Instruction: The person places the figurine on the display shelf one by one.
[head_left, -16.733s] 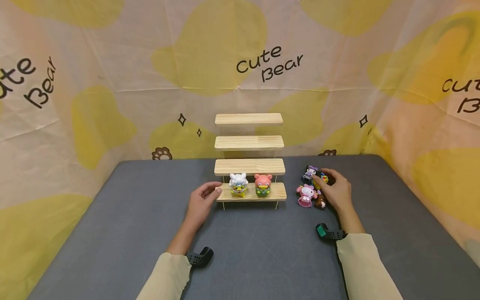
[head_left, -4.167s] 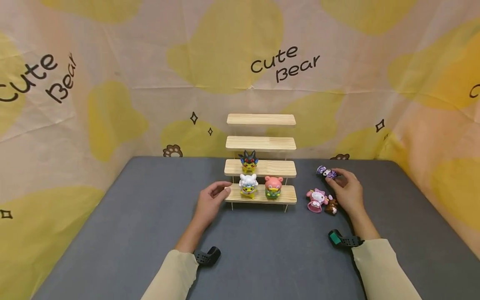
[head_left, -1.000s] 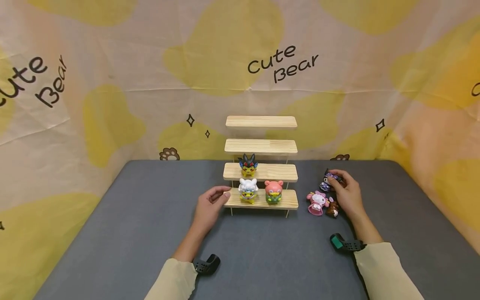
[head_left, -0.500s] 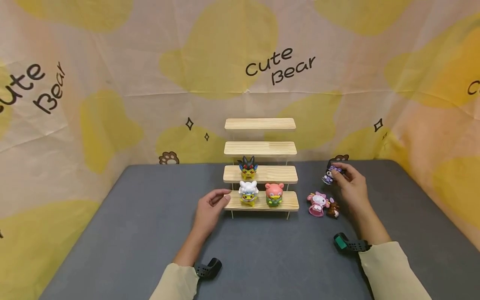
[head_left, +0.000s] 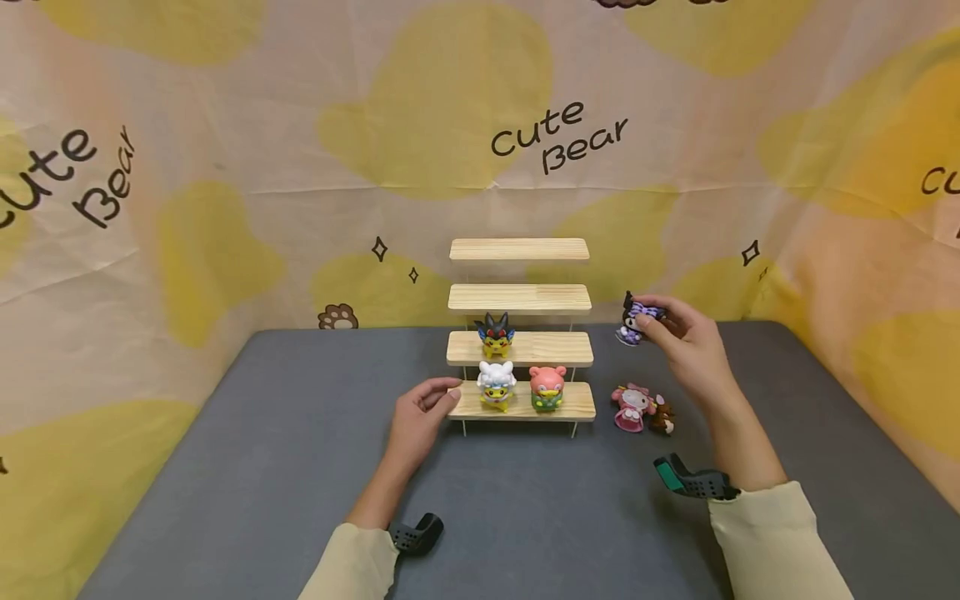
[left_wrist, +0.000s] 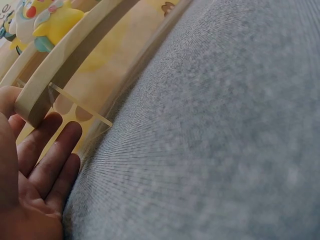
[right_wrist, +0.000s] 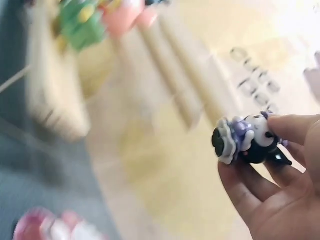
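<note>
Arrangement of small figurines on a four-tier wooden display stand point(head_left: 519, 296), roughly half complete as judged from their positions. Three figurines are in place: a white-hooded one point(head_left: 496, 387) and a pink-hooded one point(head_left: 547, 389) side by side on the lowest tier, and a black-eared one point(head_left: 497, 337) on the left half of the second. A purple-and-black figurine point(head_left: 632, 323) is raised off the tabletop point(head_left: 337, 417), to the right of the stand and apart from it, pinched between the thumb and fingers of the right hand point(head_left: 693, 346). The left hand point(head_left: 416, 421) grasps the left end of the lowest tier. Two figurines remain off the stand, a pink-dressed one point(head_left: 630, 408) and, just beside it, a brown one point(head_left: 663, 415), both on the tabletop.
</note>
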